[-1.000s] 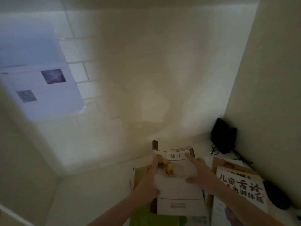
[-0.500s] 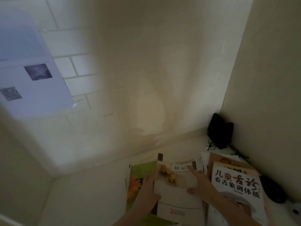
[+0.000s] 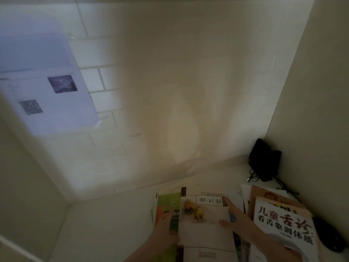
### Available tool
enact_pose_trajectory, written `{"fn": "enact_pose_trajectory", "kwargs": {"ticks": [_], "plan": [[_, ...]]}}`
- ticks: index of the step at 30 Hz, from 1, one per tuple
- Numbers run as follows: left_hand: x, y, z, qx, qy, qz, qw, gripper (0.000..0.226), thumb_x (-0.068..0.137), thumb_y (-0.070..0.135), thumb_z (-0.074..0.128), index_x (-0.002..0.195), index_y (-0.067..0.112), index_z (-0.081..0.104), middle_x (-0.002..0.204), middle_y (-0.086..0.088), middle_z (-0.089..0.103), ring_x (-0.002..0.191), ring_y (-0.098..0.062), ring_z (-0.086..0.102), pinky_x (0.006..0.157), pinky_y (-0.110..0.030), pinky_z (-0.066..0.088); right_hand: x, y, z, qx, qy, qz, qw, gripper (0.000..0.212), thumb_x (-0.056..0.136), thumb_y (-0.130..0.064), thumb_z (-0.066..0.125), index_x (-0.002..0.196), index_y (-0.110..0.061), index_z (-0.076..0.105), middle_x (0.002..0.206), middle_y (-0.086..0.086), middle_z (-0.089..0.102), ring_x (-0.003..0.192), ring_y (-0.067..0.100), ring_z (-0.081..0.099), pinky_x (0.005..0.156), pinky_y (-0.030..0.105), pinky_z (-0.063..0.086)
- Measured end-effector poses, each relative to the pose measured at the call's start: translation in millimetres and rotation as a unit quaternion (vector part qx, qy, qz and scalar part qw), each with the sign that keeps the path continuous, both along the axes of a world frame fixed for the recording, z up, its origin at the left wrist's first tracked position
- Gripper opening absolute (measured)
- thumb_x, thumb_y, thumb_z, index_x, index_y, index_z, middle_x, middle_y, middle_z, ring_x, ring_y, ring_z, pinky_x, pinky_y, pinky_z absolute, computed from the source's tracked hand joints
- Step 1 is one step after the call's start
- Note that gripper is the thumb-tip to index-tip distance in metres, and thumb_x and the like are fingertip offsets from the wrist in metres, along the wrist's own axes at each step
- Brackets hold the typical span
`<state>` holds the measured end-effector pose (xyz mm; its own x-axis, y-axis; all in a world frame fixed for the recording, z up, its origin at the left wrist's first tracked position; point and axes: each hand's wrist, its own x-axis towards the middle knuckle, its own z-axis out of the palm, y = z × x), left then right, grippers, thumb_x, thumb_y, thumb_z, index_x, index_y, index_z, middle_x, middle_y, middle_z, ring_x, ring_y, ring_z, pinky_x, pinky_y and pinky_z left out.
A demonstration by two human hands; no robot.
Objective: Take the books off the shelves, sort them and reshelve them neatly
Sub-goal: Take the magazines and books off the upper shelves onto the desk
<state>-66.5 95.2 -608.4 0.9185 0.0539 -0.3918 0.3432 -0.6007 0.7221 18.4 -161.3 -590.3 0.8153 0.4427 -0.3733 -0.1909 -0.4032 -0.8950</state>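
At lower centre a white book [image 3: 204, 229] is laid flat on a green book [image 3: 168, 203], whose left edge juts out. The left hand [image 3: 166, 230] is spread over the spine edge, the right hand [image 3: 238, 218] along the right edge; each grip is apart, fingers straight. A book stack [image 3: 279, 224] is crowded just right. Bare shelf [image 3: 105, 220] is left open leftward. A black device [image 3: 264, 159] is tucked in the far right corner.

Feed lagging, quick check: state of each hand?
Left hand: open, resting at the pale book's left edge.
Right hand: open, fingers flat on its cover.
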Motion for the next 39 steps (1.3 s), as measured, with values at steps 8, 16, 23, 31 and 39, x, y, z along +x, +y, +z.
{"fn": "enact_pose_trajectory", "kwargs": {"ticks": [8, 16, 23, 31, 39], "plan": [[2, 25, 31, -0.035, -0.022, 0.030, 0.999, 0.073, 0.088, 0.006, 0.058, 0.148, 0.012, 0.017, 0.145, -0.011, 0.034, 0.124, -0.024, 0.048, 0.087, -0.010, 0.043, -1, 12, 23, -0.069, -0.025, 0.011, 0.997, 0.103, 0.080, -0.038, 0.070, 0.149, -0.030, -0.006, 0.159, 0.001, 0.008, 0.145, 0.024, 0.019, 0.102, 0.021, 0.038], [-6, 64, 96, -0.095, -0.078, 0.094, 0.988, 0.084, 0.089, 0.009, 0.062, 0.149, 0.029, 0.007, 0.146, -0.004, 0.032, 0.086, -0.010, 0.062, 0.069, -0.020, 0.051, -8, 72, 108, -0.118, -0.249, 0.072, 0.959, 0.077, 0.092, -0.050, 0.049, 0.142, -0.046, -0.009, 0.148, -0.026, 0.001, 0.144, 0.007, 0.013, 0.115, 0.027, 0.017], [-46, 126, 188, -0.178, -0.202, 0.134, 0.954, 0.088, 0.072, 0.019, 0.080, 0.138, 0.039, 0.025, 0.137, 0.003, 0.042, 0.093, -0.017, 0.065, 0.078, -0.032, 0.052, -51, 161, 215, 0.021, -0.418, 0.149, 0.896, 0.065, 0.095, -0.036, 0.053, 0.138, -0.057, 0.010, 0.146, -0.035, 0.027, 0.130, -0.020, 0.025, 0.106, 0.003, 0.019], [-136, 198, 323, -0.152, -0.346, 0.148, 0.914, 0.106, 0.047, 0.061, 0.083, 0.138, 0.043, 0.031, 0.132, 0.010, 0.050, 0.101, -0.020, 0.067, 0.083, -0.035, 0.056, -122, 286, 365, 0.203, -0.615, 0.214, 0.731, 0.052, 0.093, -0.029, 0.054, 0.142, -0.035, 0.037, 0.131, -0.025, 0.049, 0.118, -0.008, 0.050, 0.096, 0.008, 0.041], [-236, 248, 428, -0.029, -0.494, 0.200, 0.845, 0.065, 0.086, 0.012, 0.056, 0.141, 0.036, 0.032, 0.129, 0.007, 0.054, 0.104, -0.014, 0.066, 0.082, -0.032, 0.057, -172, 417, 497, 0.284, -0.691, 0.226, 0.626, 0.054, 0.088, -0.016, 0.060, 0.140, -0.016, 0.046, 0.135, 0.001, 0.052, 0.124, 0.016, 0.047, 0.106, 0.028, 0.036]]}}
